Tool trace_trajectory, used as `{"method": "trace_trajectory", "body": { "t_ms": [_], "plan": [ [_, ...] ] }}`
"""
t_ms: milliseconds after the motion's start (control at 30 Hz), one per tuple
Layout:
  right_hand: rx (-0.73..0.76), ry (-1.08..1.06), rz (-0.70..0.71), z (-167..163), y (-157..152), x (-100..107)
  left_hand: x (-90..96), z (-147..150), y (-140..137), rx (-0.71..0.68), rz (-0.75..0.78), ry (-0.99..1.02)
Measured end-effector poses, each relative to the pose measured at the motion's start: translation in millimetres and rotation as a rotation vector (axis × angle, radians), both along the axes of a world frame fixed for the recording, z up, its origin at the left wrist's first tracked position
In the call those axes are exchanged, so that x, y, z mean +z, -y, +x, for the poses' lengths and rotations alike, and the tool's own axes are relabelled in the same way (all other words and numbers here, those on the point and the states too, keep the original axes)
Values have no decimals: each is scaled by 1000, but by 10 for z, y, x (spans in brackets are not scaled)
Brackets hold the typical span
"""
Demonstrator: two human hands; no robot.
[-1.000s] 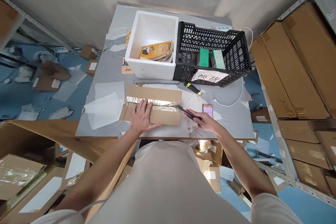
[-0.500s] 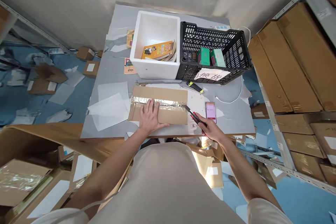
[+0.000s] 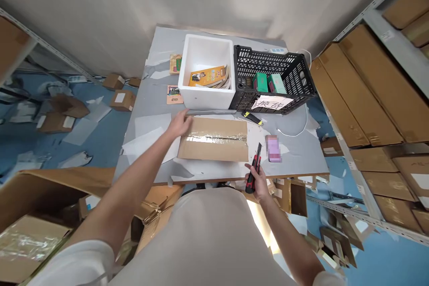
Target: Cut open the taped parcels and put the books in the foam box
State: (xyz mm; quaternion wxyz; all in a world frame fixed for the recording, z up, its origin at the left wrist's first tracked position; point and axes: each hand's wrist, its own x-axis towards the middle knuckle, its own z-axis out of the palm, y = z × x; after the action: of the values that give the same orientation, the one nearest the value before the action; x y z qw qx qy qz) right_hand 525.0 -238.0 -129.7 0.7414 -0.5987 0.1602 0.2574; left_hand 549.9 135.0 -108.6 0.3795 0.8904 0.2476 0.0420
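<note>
A flat cardboard box (image 3: 214, 148) lies on the table, shiny clear tape running along its middle seam. My left hand (image 3: 180, 123) is closed at the box's back left corner, its fingertips partly hidden behind the edge. In my right hand (image 3: 257, 182) is a red and black box cutter (image 3: 254, 169), held off the box's right side with the blade out and pointing away from me. A phone (image 3: 274, 148) with a pink, blurred screen lies to the right of the cutter. Behind the box lies a second cutter, black and yellow (image 3: 252, 118).
A white foam box (image 3: 208, 98) with books and a black plastic crate (image 3: 243, 94) with small green boxes (image 3: 260, 82) stand at the back. Paper sheets (image 3: 152, 121) lie on the left of the grey table (image 3: 152, 81). Shelving with cartons (image 3: 365, 89) rises at right.
My left hand has moved from the box's top to its back left corner. The right hand has drawn the cutter off the seam toward me. The box sits slightly turned.
</note>
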Motion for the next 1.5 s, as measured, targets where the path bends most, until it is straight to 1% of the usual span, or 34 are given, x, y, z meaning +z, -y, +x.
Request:
{"method": "trace_trajectory", "body": {
  "t_ms": [33, 100, 167, 233, 333, 400, 467, 567, 600, 667, 733, 767, 833, 933, 1033, 1100, 1133, 1233, 1333, 1433, 1500],
  "plan": [
    [-8, -22, 7, -6, -68, -13, -63, 74, -143, -1, -139, -47],
    [-24, -37, 2, 49, -170, -35, -176, 137, -324, 25, -280, -62],
    [-33, -6, -11, 196, -247, -51, -247, 59, -373, 96, -356, -42],
    [-22, 59, -20, 407, -335, -58, -277, -154, -316, 163, -398, -22],
    [68, 143, -19, 727, -525, -55, -299, -635, -73, 217, -429, -11],
    [149, 185, -33, 871, -663, -56, -327, -969, 174, 293, -470, -15],
    [188, 228, -63, 940, -770, -61, -363, -1243, 449, 327, -501, -10],
    [162, 271, -108, 931, -830, -66, -409, -1485, 779, 292, -576, -21],
    [151, 280, -127, 908, -824, -62, -419, -1522, 837, 275, -578, -22],
    [142, 291, -167, 836, -784, -42, -426, -1536, 856, 254, -533, -15],
    [131, 281, -184, 718, -709, -13, -409, -1453, 761, 235, -447, -9],
    [117, 259, -171, 634, -659, 1, -387, -1364, 683, 213, -400, -9],
    [71, 169, -93, 412, -533, 18, -312, -1071, 500, 134, -297, 1],
    [-2, -42, 72, -32, -305, -3, -152, -382, 234, -27, -87, 61],
    [-8, -253, 187, -472, -123, -59, -35, 356, 51, -279, 103, 132],
    [18, -356, 243, -673, -80, -82, -24, 714, -24, -390, 125, 65],
    [28, -382, 269, -733, -85, -85, -37, 834, -53, -414, 114, 21],
    [29, -356, 332, -772, -166, -61, -104, 992, -119, -424, 84, -59],
    [25, -286, 317, -688, -230, -36, -141, 977, -174, -401, 77, -73],
    [48, -228, 243, -543, -188, -48, -131, 843, -236, -338, 44, -65],
    [53, -164, 196, -376, -126, -66, -116, 640, -280, -227, 32, -59]
  ]
}}
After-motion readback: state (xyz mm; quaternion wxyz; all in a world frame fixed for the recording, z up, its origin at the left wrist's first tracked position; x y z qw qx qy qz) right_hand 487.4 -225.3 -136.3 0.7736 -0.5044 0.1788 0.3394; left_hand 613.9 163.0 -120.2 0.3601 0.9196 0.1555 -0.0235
